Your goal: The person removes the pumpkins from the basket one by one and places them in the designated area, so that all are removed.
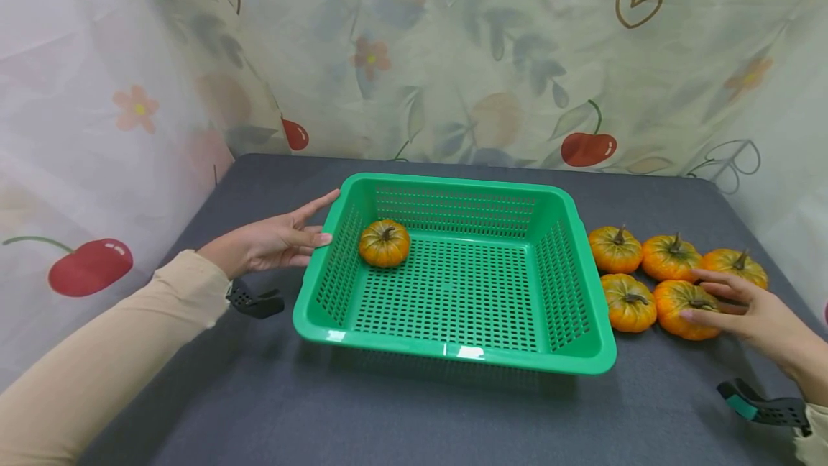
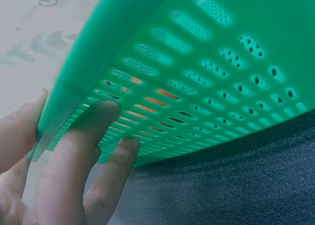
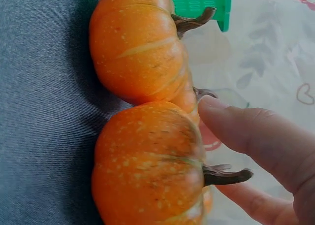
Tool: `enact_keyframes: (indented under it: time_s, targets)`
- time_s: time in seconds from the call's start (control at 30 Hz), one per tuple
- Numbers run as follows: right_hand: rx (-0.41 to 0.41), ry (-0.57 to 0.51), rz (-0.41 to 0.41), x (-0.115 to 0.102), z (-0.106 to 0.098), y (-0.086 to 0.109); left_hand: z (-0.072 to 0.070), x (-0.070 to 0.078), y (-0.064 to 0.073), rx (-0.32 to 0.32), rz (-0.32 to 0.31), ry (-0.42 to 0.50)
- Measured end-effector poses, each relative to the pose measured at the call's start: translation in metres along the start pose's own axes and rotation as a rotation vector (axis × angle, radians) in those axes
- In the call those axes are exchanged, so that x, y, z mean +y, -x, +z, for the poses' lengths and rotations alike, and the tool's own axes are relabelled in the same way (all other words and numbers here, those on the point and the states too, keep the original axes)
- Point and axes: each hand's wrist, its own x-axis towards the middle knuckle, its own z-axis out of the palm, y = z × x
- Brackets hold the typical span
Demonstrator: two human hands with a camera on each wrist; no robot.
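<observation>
A green plastic basket [image 1: 446,362] with slotted walls sits mid-table, holding one small orange pumpkin [image 1: 384,244] at its left. My left hand [image 1: 274,241] rests its extended fingers against the basket's left side. In the left wrist view, fingertips [image 2: 106,112] touch the slotted outer wall beneath the rim. Several more pumpkins stand in two rows right of the basket. Over the right front pumpkin [image 1: 687,310], my right hand [image 1: 753,311] spreads its thumb and fingers. The right wrist view shows this pumpkin [image 3: 150,161] and its curved stem [image 3: 227,176], with the thumb above.
Beside that pumpkin stands another front-row pumpkin [image 1: 627,303], close to the basket's right wall. Three pumpkins form the back row, among them a middle one [image 1: 670,257]. Dark grey cloth covers the table [image 1: 362,416]. A printed curtain [image 1: 453,56] hangs behind and at both sides.
</observation>
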Motion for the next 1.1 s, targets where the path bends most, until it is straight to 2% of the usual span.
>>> enact_keyframes:
  time_s: [0.2, 0.43, 0.8, 1.1]
  targets:
    - [0.060, -0.039, -0.010, -0.001, -0.006, 0.001, 0.000, 0.000, 0.000, -0.003, 0.001, 0.002]
    - [0.144, -0.114, -0.094, -0.010, -0.008, 0.002, 0.000, 0.000, 0.000, 0.001, -0.001, 0.011]
    - [0.252, -0.113, -0.235, -0.050, -0.013, 0.006, 0.002, 0.000, 0.001, 0.004, 0.003, 0.006]
    - [0.285, -0.175, -0.263, -0.084, -0.013, 0.010, 0.001, 0.000, 0.000, 0.007, 0.000, -0.004]
